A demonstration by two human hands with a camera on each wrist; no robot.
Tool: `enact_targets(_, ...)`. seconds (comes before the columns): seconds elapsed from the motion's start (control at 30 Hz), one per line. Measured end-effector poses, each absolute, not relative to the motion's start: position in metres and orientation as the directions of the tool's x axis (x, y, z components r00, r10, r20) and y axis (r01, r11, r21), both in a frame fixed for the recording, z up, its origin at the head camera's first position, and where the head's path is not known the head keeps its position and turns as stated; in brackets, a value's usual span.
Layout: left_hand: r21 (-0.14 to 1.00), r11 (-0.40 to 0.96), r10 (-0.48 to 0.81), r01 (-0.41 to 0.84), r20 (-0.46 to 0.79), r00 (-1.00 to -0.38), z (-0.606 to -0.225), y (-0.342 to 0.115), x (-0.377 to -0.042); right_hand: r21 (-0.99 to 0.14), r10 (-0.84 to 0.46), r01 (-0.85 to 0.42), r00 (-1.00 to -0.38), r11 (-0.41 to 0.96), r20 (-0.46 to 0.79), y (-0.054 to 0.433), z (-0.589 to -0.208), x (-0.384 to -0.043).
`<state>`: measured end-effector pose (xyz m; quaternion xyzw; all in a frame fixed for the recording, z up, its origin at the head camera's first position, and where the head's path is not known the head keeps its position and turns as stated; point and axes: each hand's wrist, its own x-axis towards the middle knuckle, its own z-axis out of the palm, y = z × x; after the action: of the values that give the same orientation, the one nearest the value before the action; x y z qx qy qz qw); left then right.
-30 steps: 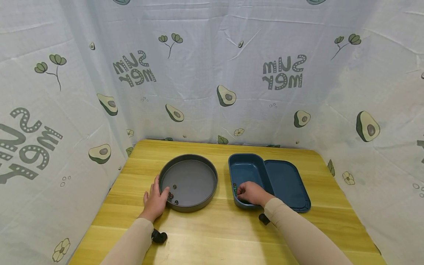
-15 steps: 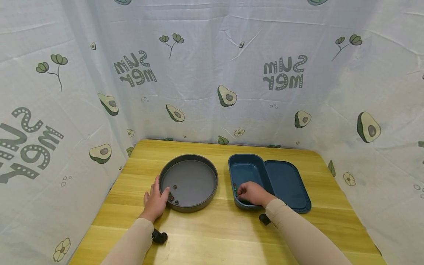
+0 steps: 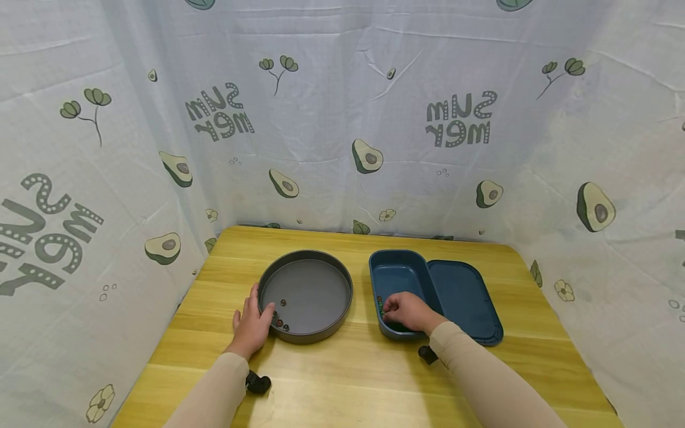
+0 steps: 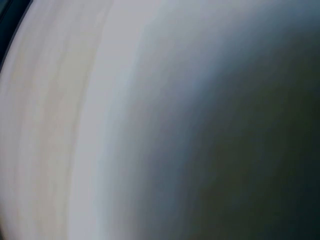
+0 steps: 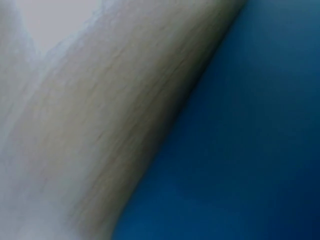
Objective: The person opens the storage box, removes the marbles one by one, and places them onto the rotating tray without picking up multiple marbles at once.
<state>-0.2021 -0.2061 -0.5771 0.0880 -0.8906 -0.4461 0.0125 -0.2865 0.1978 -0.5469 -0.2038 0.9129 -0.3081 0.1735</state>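
Note:
In the head view my left hand (image 3: 253,327) lies at the left side of a round grey pan (image 3: 346,309). Its thumb reaches over the rim, while the other fingers spread along the outside. Several dark brown marbles (image 3: 280,323) lie in the pan near that thumb. My right hand (image 3: 409,311) is lowered into a blue rectangular box (image 3: 397,274), fingers bent and tips together at the left wall. Small green and brown marbles (image 3: 380,304) line that wall beside the fingertips. Whether the fingertips pinch one is hidden. Both wrist views are blurred.
A flat blue lid (image 3: 465,297) lies against the right side of the box. All this stands on a yellow wooden table (image 3: 321,386). A white curtain (image 3: 321,119) printed with avocados surrounds the table at the back and sides.
One brown marble in the pan has rolled slightly towards the near side. My right fingers have shifted a little at the green marbles; my left hand has stayed at the pan.

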Motion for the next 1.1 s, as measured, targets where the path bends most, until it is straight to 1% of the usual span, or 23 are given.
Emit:
enact_targets(0.13,0.8,0.583,-0.166,-0.139,-0.049,-0.985,-0.578,-0.206,-0.202,-0.644,-0.448,-0.242,-0.877,0.726,-0.175,0.196,-0.545,-0.286)
enact_targets(0.37,0.792,0.587,-0.158,-0.167,-0.091,-0.983,-0.58,-0.208,-0.204,-0.679,-0.382,-0.179,-0.91,0.711,-0.159,0.193,-0.541,-0.288)
enact_targets(0.47,0.789,0.591,-0.162,-0.166,-0.085,-0.983,-0.581,-0.208,-0.204,-0.683,-0.354,-0.162,-0.923,0.713,-0.15,0.191,-0.538,-0.289)
enact_targets(0.7,0.792,0.588,-0.163,-0.162,-0.08,-0.983,-0.58,-0.209,-0.205,-0.694,-0.297,-0.167,-0.952,0.7,-0.071,0.182,-0.526,-0.288)
enact_targets(0.9,0.785,0.596,-0.156,-0.172,-0.096,-0.983,-0.582,-0.21,-0.205,-0.714,-0.282,-0.2,-0.959,0.67,0.004,0.169,-0.519,-0.285)
enact_targets(1.1,0.784,0.597,-0.161,-0.169,-0.088,-0.983,-0.581,-0.21,-0.205,-0.739,-0.276,-0.204,-0.961,0.642,0.026,0.153,-0.512,-0.28)
